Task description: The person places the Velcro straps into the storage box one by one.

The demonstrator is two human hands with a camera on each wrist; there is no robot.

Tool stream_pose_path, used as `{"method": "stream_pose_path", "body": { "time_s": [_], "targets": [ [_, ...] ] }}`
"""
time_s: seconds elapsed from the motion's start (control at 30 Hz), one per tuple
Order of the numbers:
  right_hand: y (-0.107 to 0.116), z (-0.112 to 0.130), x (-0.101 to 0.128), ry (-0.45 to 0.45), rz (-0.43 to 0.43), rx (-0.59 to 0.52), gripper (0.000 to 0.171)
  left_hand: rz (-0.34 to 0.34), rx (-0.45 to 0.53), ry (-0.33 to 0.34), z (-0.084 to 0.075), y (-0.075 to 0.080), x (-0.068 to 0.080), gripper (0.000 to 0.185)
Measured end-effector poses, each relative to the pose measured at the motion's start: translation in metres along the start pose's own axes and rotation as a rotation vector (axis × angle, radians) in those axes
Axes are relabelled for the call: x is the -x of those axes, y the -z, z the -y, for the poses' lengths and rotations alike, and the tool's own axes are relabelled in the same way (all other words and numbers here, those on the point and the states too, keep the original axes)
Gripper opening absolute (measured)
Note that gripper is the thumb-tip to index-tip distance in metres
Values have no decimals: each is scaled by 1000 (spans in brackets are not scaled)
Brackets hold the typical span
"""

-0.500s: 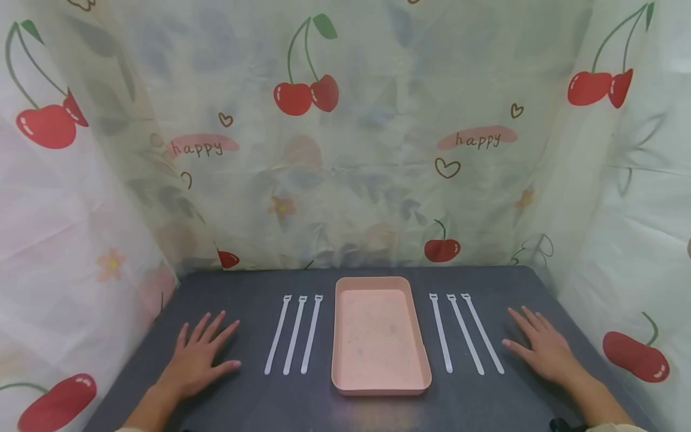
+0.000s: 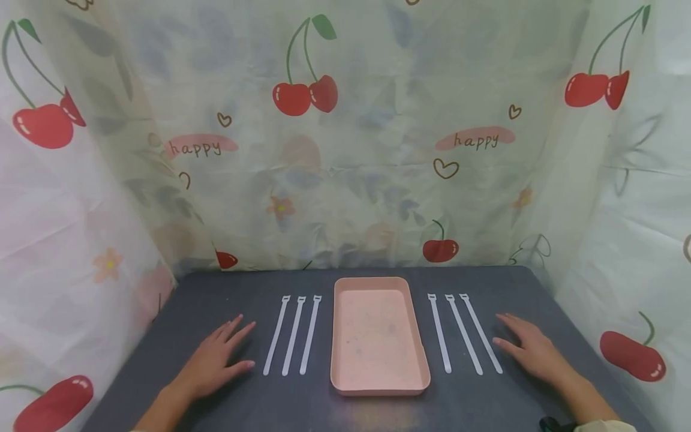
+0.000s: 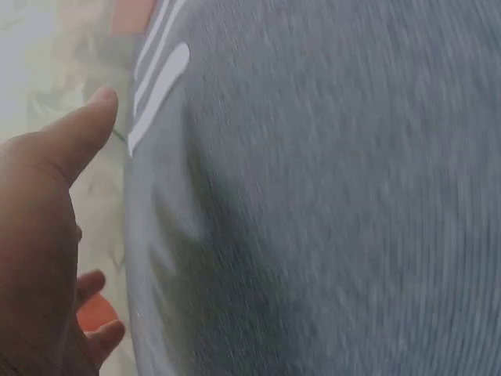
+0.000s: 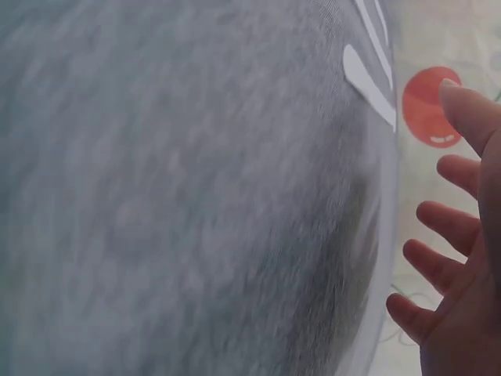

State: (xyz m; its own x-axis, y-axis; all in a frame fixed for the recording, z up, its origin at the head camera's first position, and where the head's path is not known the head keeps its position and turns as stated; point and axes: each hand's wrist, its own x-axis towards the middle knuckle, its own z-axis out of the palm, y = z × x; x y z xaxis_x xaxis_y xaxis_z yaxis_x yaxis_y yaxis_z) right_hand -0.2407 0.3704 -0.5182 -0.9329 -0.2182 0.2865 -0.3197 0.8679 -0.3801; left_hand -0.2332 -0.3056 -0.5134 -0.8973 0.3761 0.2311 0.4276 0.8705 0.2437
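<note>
1. Both hands have shifted inward since the earlier frame: left hand [image 2: 216, 360] nearer the left white straps [image 2: 293, 335], right hand [image 2: 526, 348] nearer the right white straps [image 2: 463, 333]
2. Fingers extended, flat on the grey surface [image 2: 378, 408], gripping nothing
3. Pink tray [image 2: 378, 389] sits between the strap groups; cherry-print curtain [image 2: 345, 150] behind

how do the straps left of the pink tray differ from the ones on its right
The left straps lean with their far ends toward the pink tray; the right straps lean the mirrored way. The left hand lies beside the left straps, the right hand beside the right straps. Both are sets of three white straps lying flat, untouched.
</note>
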Motion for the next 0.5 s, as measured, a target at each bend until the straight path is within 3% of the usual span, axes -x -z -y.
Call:
{"method": "stream_pose_path", "body": {
  "time_s": [0.17,0.5],
  "targets": [
    [-5,5,-5,36,-44,-44,51,27,108,35,-12,-1,-3,78],
    [-13,27,-19,-107,-19,-56,51,8,280,80,-41,-3,-10,72]
  ]
}}
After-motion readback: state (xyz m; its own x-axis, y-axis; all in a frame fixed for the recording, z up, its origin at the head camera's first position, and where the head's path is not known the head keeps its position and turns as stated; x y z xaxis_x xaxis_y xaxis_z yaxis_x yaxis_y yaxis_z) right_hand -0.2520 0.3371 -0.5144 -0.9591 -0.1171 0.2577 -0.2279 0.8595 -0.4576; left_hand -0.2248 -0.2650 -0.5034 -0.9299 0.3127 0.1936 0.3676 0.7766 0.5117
